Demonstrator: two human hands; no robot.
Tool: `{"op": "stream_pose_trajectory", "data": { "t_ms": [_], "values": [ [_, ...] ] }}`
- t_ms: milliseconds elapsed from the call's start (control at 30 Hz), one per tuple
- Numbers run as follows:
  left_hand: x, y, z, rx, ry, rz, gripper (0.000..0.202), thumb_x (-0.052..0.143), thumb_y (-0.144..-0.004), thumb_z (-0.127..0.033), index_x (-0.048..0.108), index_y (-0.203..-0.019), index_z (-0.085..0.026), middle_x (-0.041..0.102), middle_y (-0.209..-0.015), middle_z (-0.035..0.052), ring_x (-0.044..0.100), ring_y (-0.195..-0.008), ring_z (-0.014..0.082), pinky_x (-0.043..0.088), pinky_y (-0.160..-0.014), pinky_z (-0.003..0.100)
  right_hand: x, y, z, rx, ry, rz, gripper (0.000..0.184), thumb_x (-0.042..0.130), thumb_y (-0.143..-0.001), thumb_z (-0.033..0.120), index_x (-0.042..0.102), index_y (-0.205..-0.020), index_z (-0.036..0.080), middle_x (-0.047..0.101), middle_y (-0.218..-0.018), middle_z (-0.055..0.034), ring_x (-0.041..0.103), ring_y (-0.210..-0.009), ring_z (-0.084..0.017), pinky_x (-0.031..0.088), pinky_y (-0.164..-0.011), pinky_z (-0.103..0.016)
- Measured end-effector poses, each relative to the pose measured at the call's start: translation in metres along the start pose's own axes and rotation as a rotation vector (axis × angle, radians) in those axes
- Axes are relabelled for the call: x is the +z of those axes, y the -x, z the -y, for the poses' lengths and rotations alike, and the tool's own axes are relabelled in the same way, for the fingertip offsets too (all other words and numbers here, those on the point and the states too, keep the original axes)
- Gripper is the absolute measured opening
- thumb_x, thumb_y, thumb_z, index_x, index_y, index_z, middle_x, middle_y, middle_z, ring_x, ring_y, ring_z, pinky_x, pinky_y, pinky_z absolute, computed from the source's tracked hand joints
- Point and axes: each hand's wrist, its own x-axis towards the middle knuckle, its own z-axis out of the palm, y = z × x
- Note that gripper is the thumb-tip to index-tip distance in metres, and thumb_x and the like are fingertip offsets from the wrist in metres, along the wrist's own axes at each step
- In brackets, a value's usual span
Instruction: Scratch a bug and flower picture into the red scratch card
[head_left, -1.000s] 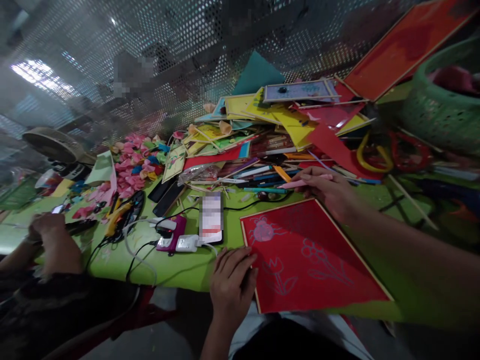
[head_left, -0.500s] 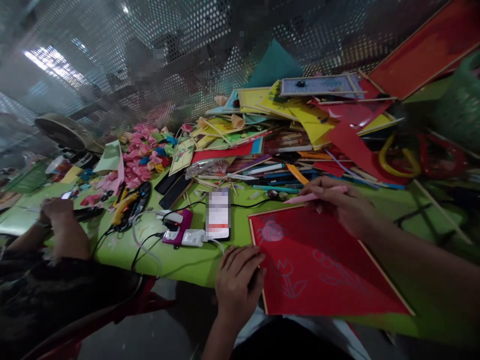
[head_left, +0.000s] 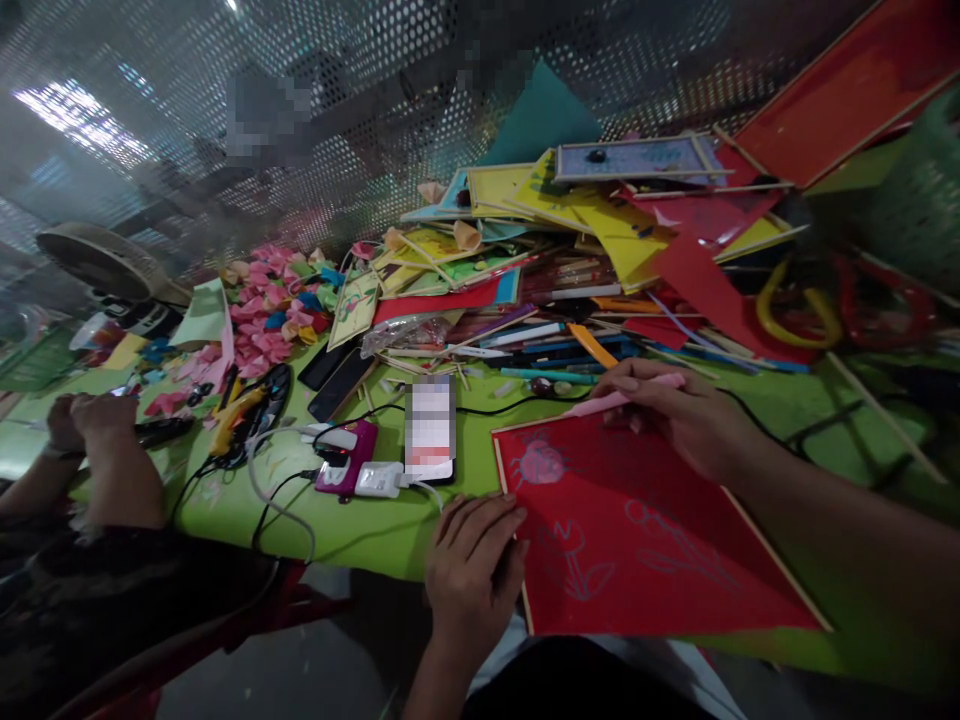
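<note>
In front of me lies a red paper sheet point(head_left: 600, 540) edged with thin wooden sticks. Drawn on it are a pink-filled bug at the upper left and two outlined flowers below. My right hand point(head_left: 675, 415) grips a pink marker point(head_left: 596, 403) over the sheet's top edge, its tip pointing left; whether the tip touches the paper I cannot tell. My left hand point(head_left: 476, 555) rests on the sheet's left edge, palm down with fingers extended. A phone point(head_left: 431, 430) with a lit screen lies just beyond the left hand.
A purple power strip point(head_left: 349, 460) with chargers and cables sits left of the phone. Behind it are pens point(head_left: 525, 335), framed cards point(head_left: 645, 160) and pink paper flowers point(head_left: 262, 300). Yellow-handled pliers point(head_left: 236, 420) lie near another person's hands point(head_left: 97, 425). A fan point(head_left: 109, 260) stands at the back left.
The view has shifted slightly, so the left-hand things sit further left. My right hand still holds the pink marker near the sheet's top edge, and my left hand stays on the left edge.
</note>
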Motion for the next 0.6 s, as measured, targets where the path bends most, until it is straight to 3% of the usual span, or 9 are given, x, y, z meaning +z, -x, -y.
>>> {"op": "stream_pose_trajectory", "data": {
  "t_ms": [333,600],
  "values": [
    [0.0004,0.0036,0.0019,0.009,-0.004,0.007,0.024,0.060,-0.098,-0.016,0.071,-0.117,-0.025,0.080,-0.120,0.0033,0.074,-0.111,0.0183,0.049,-0.109,0.038,-0.0018,-0.0007,-0.0022,0.009,0.005,-0.010,0.023,0.083,-0.080,0.050,0.080,-0.076,0.028,0.073,-0.074,-0.0037,0.061,-0.065,-0.019,0.036,-0.049,-0.028],
    [0.0012,0.0069,0.0070,0.025,-0.025,0.029,0.026,0.062,-0.097,-0.015,0.071,-0.119,-0.025,0.079,-0.123,0.0033,0.074,-0.114,0.0189,0.048,-0.111,0.039,-0.0024,-0.0006,-0.0014,0.024,-0.012,-0.010,0.024,0.084,-0.076,0.047,0.079,-0.076,0.024,0.075,-0.073,-0.0017,0.064,-0.063,-0.014,0.037,-0.050,-0.022]
  ]
}}
